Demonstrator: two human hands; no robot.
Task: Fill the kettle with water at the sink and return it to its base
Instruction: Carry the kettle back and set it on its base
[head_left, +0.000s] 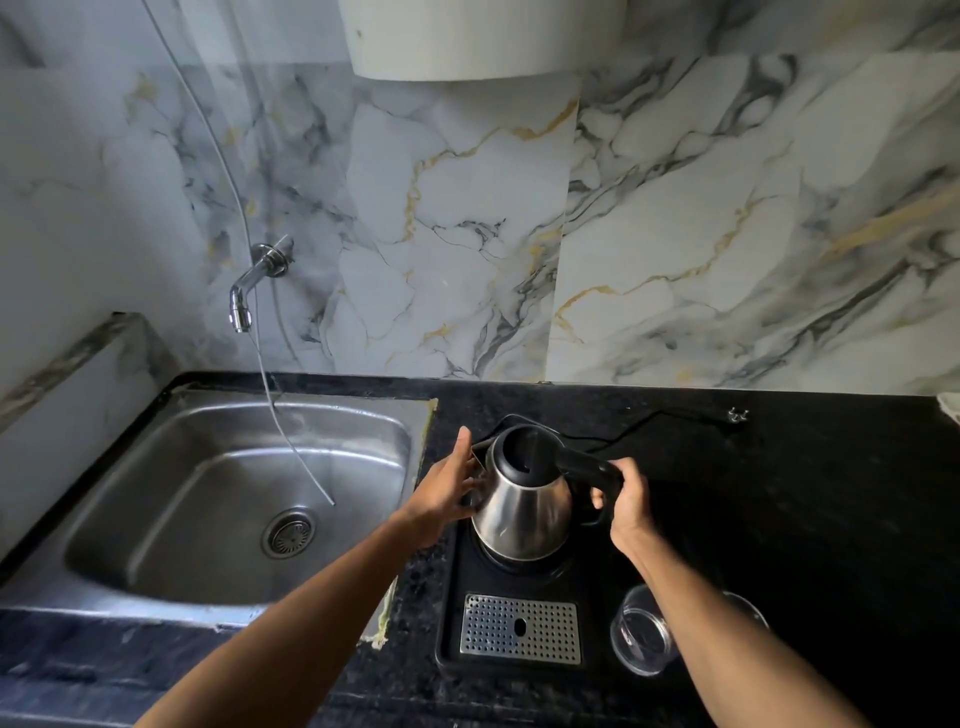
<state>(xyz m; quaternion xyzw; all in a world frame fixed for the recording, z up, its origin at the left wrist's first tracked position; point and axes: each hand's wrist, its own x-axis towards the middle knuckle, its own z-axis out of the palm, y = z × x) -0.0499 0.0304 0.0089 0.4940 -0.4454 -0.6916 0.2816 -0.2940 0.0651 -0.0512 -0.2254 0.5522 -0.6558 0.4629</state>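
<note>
- Sink at far left: basin looks dry, nothing in it but a thin hose hanging in from above. Tap on the wall over it, no water visible coming out.
- Your left hand is flat against the spout side of the kettle, fingers straight and close together, steadying rather than gripping.
- Kettle sits on or just above its base on the black tray, right of the sink. Body is tilted a bit. I can't tell if it has cleared the base.
- Your right hand is wrapped around the black handle, fingers curled closed on it.
- My read on the step: either the lift-off before filling or the set-down after. One frame doesn't settle it. A dry sink and a quiet tap lean toward lift-off.
- If lift-off: raise it straight up off the base, carry left, get the opening under the tap. The lid looks shut, so it needs opening first.
- Hidden or unclear: water level inside the kettle, the base contact under the body, your right palm behind the handle.
- Glass jar lying at lower right is partly covered by your right forearm. Cord runs back along the counter; its end is hard to make out.
</note>
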